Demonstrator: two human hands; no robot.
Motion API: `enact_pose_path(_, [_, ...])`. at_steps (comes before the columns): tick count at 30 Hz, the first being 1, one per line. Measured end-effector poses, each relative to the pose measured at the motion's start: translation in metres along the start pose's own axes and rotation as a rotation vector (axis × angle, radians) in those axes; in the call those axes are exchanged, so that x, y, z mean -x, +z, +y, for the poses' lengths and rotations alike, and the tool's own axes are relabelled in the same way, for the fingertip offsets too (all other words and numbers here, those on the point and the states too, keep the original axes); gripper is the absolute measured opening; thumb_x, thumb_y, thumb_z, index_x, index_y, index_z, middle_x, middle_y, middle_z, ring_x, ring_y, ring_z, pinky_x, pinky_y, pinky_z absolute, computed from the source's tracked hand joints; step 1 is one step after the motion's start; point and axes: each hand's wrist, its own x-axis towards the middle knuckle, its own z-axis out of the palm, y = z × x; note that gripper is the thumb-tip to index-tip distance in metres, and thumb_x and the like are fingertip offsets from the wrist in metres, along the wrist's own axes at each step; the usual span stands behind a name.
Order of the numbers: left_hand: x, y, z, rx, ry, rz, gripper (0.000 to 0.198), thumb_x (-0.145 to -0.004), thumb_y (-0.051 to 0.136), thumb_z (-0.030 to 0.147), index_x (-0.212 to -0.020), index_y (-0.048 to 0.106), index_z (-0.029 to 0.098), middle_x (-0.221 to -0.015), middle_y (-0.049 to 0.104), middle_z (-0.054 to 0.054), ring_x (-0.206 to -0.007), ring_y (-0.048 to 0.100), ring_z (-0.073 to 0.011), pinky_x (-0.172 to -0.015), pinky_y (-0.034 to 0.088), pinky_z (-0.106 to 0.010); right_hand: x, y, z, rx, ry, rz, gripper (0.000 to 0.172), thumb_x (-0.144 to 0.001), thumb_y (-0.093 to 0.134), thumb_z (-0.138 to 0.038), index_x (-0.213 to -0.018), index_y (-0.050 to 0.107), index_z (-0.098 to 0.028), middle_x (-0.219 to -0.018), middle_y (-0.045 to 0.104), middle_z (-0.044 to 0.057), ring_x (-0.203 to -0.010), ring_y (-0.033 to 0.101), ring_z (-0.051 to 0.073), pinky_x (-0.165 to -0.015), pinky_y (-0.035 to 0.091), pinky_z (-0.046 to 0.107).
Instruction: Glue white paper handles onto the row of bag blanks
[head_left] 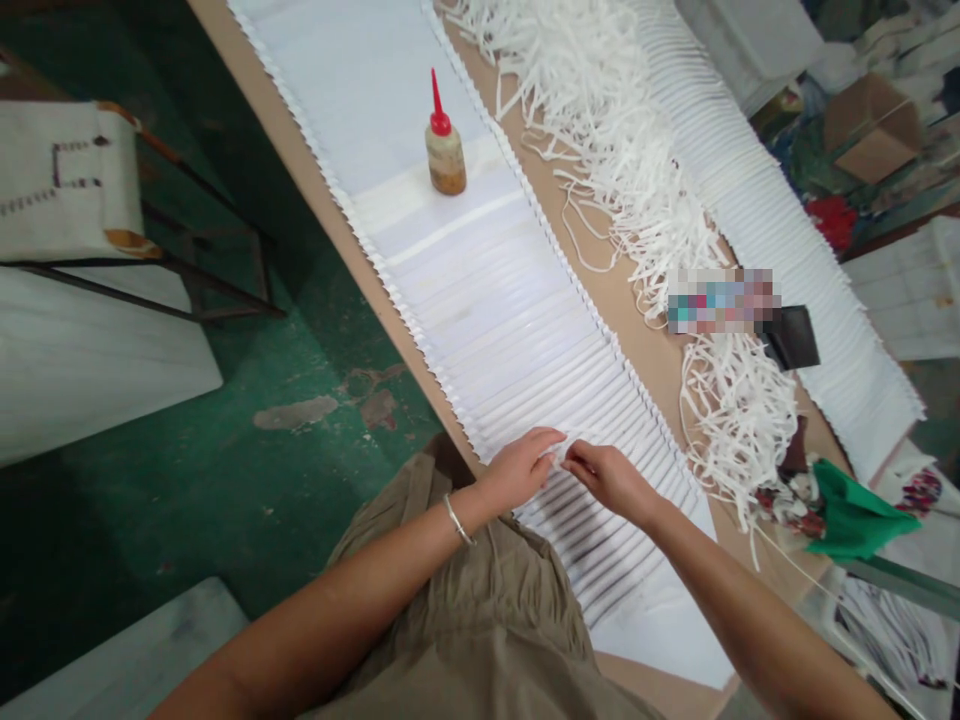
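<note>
My left hand (521, 467) and my right hand (611, 482) meet over the near part of a long row of overlapping white sheets (487, 330). Each hand is closed in a pinch, and the fingertips almost touch. Between them is a thin white strip (564, 447), blurred against the white sheets behind it. The row fans out with stepped side edges, its ridges closer to me standing up more. Farther up the row stands a squeeze bottle (448, 162) with a red pointed nozzle and amber liquid at the bottom.
Right of the row lie a large heap of white strips (607, 110) and a smaller heap (739, 410) on the brown tabletop (637, 350). A second row of white sheets (780, 230) runs beyond. A green cloth (859, 515) and black wallet-like object (795, 338) lie nearby.
</note>
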Motion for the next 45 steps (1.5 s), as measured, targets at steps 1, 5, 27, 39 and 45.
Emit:
enact_pose_path(1, [-0.001, 0.001, 0.0, 0.036, -0.034, -0.043, 0.033, -0.093, 0.042, 0.019, -0.113, 0.067, 0.016, -0.098, 0.071, -0.008, -0.062, 0.062, -0.013, -0.066, 0.05, -0.027, -0.004, 0.003, -0.012, -0.047, -0.053, -0.012, 0.021, -0.102, 0.044, -0.036, -0.1, 0.061, -0.023, -0.087, 0.072, 0.004, -0.078, 0.066, 0.018, -0.069, 0.042, 0.027])
enact_pose_path(5, [0.006, -0.008, -0.009, 0.089, -0.199, -0.097, 0.023, -0.093, 0.047, 0.028, -0.091, 0.067, 0.016, -0.064, 0.064, -0.001, -0.055, 0.061, -0.0137, -0.057, 0.045, -0.023, -0.017, 0.005, -0.028, -0.047, -0.079, -0.03, 0.02, -0.101, 0.045, -0.033, -0.097, 0.061, -0.021, -0.085, 0.071, 0.005, -0.076, 0.065, 0.018, -0.068, 0.041, 0.027])
enact_pose_path(27, [0.014, -0.051, -0.062, -0.024, -0.504, 0.575, 0.016, -0.081, 0.062, 0.022, -0.066, 0.058, 0.018, -0.062, 0.06, 0.002, -0.061, 0.055, -0.0136, -0.06, 0.04, -0.023, -0.101, -0.101, 0.074, 0.061, 0.123, 0.229, 0.029, -0.084, 0.059, -0.047, -0.081, 0.07, -0.02, -0.075, 0.072, 0.004, -0.07, 0.064, 0.018, -0.067, 0.045, 0.028])
enact_pose_path(39, [-0.002, -0.05, -0.072, -0.225, -0.576, 0.626, 0.017, -0.089, 0.061, 0.026, -0.073, 0.06, 0.019, -0.076, 0.069, -0.002, -0.073, 0.063, -0.0164, -0.072, 0.044, -0.026, -0.14, -0.119, 0.097, 0.119, 0.247, 0.434, 0.026, -0.082, 0.062, -0.044, -0.085, 0.07, -0.02, -0.068, 0.069, 0.004, -0.063, 0.06, 0.018, -0.062, 0.042, 0.028])
enact_pose_path(45, [-0.004, -0.049, -0.073, -0.259, -0.586, 0.614, 0.017, -0.091, 0.06, 0.026, -0.076, 0.061, 0.018, -0.08, 0.07, -0.004, -0.076, 0.064, -0.0169, -0.073, 0.045, -0.026, -0.145, -0.118, 0.101, 0.197, 0.253, 0.521, 0.025, -0.081, 0.065, -0.044, -0.082, 0.067, -0.019, -0.071, 0.068, 0.004, -0.064, 0.058, 0.017, -0.065, 0.043, 0.028])
